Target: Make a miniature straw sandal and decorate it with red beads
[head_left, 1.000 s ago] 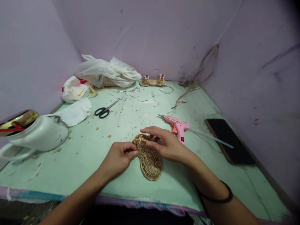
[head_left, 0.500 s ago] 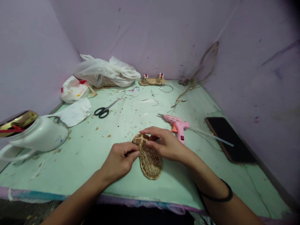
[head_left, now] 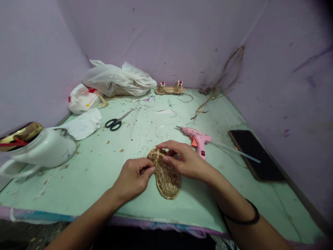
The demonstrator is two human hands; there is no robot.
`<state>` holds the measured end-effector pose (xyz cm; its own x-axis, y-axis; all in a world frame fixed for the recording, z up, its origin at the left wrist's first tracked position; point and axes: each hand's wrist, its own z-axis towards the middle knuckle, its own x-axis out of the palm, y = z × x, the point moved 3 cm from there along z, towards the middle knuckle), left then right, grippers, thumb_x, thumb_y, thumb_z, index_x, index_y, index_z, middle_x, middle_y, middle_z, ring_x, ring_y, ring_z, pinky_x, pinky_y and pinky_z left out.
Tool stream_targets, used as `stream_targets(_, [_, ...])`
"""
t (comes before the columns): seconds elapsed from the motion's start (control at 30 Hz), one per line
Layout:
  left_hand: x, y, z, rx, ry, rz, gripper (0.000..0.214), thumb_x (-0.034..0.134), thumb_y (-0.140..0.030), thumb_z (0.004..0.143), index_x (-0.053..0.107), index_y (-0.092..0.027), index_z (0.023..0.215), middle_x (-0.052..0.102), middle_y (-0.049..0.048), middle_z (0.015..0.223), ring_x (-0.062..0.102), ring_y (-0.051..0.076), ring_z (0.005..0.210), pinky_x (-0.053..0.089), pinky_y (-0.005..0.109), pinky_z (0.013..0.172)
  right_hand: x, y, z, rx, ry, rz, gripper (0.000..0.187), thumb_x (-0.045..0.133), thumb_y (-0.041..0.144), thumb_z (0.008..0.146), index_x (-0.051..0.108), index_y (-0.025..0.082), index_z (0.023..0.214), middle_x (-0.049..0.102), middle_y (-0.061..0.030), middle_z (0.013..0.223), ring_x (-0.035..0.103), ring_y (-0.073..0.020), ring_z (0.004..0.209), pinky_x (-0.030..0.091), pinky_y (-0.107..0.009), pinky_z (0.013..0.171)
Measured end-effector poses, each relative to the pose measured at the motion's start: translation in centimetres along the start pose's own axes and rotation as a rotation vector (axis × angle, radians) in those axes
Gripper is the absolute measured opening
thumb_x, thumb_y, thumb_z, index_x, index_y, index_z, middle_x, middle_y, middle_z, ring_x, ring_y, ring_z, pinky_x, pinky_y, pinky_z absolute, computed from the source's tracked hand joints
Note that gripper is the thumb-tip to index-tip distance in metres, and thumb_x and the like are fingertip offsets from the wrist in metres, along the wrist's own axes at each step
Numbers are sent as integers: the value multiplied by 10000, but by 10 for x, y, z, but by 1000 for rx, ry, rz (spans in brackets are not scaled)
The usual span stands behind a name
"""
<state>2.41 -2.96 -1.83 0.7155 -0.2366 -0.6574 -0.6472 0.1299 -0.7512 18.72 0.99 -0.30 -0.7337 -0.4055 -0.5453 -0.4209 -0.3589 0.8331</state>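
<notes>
A small woven straw sole (head_left: pixel 166 177), shaped like a sandal, lies flat on the green table (head_left: pixel 104 180) near its front edge. My left hand (head_left: pixel 134 177) is curled at the sole's left edge, fingertips pinching the rim. My right hand (head_left: pixel 183 159) rests on the sole's far end, thumb and fingers pressing a braided straw strap against it. A black band circles my right wrist (head_left: pixel 244 215).
A pink glue gun (head_left: pixel 197 139) lies just right of my hands, a dark phone (head_left: pixel 256 154) further right. Black scissors (head_left: pixel 117 121), white paper, plastic bags (head_left: pixel 119 81), a finished pair of tiny straw sandals (head_left: pixel 170 89) and loose straw cord sit behind. A white kettle (head_left: pixel 39 149) stands left.
Both hands stay on the sole with small finger shifts; the strap end at the sole's far tip has been raised slightly and pressed down by my right fingers.
</notes>
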Motion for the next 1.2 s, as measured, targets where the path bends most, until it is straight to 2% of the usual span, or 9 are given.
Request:
stream_targets(0.2, [-1, 0, -2, 19, -20, -33, 181, 495, -230, 781, 559, -160, 627, 514, -23, 560, 463, 109, 545, 360, 235, 542, 0, -1, -1, -36, -23, 16, 344, 564, 74, 774, 608, 166, 1103, 650, -85, 1051, 591, -149, 746, 510, -345, 714])
stream_targets(0.37, [-10, -10, 1, 18, -64, -242, 195, 519, -268, 773, 558, -149, 623, 462, -42, 531, 399, 83, 507, 336, 204, 489, -3, 8, -2, -317, -134, 69, 293, 576, 111, 815, 633, 212, 1084, 620, -91, 1139, 568, -186, 1045, 453, -393, 918])
stream_targets(0.43, [-13, -17, 4, 3, -72, -305, 195, 537, -272, 760, 565, -145, 615, 459, -46, 521, 392, 76, 498, 335, 194, 479, -1, 11, -2, -405, -147, 76, 275, 564, 104, 830, 645, 224, 1063, 627, -87, 1125, 571, -183, 1050, 459, -392, 914])
stream_targets(0.5, [-16, -23, 7, -14, -90, -346, 191, 559, -267, 743, 582, -141, 602, 478, -43, 521, 406, 74, 500, 348, 190, 484, 0, 10, -1, -449, -169, 95, 255, 561, 101, 832, 658, 217, 1037, 644, -84, 1040, 608, -169, 947, 504, -354, 818])
stream_targets(0.63, [-20, -23, 9, -70, -229, -359, 193, 565, -299, 746, 663, -139, 702, 511, -40, 521, 401, 71, 471, 342, 188, 457, -3, 3, 2, -403, -367, 74, 165, 616, 113, 792, 695, 195, 911, 628, -43, 813, 598, -138, 716, 497, -279, 621])
stream_targets(0.73, [-20, -14, 6, -163, -335, -318, 207, 568, -314, 739, 670, -138, 697, 465, -52, 468, 353, 66, 425, 285, 185, 398, -7, -5, 5, -281, -467, 14, 181, 595, 105, 794, 696, 226, 882, 623, -21, 782, 586, -138, 714, 483, -283, 640])
stream_targets(0.9, [-10, -4, 0, -290, -263, -261, 209, 592, -310, 700, 687, -135, 635, 485, -42, 427, 371, 78, 412, 293, 194, 397, -4, -9, 8, -216, -363, -105, 278, 489, 57, 796, 696, 228, 866, 617, -40, 818, 586, -151, 744, 475, -297, 666])
stream_targets(1.03, [-4, -2, -4, -283, -279, -152, 242, 569, -302, 715, 743, -147, 776, 647, 12, 546, 472, 119, 465, 372, 229, 454, 2, -7, 9, -207, -225, -152, 293, 471, 15, 759, 682, 206, 827, 605, -50, 852, 575, -150, 754, 465, -277, 652])
stream_targets(1.2, [2, 0, -7, -196, -272, 23, 320, 530, -331, 759, 730, -175, 953, 656, 20, 569, 481, 131, 474, 381, 250, 484, 6, -1, 12, -193, -68, -175, 270, 456, 5, 770, 655, 184, 809, 595, -42, 849, 565, -150, 774, 453, -275, 681])
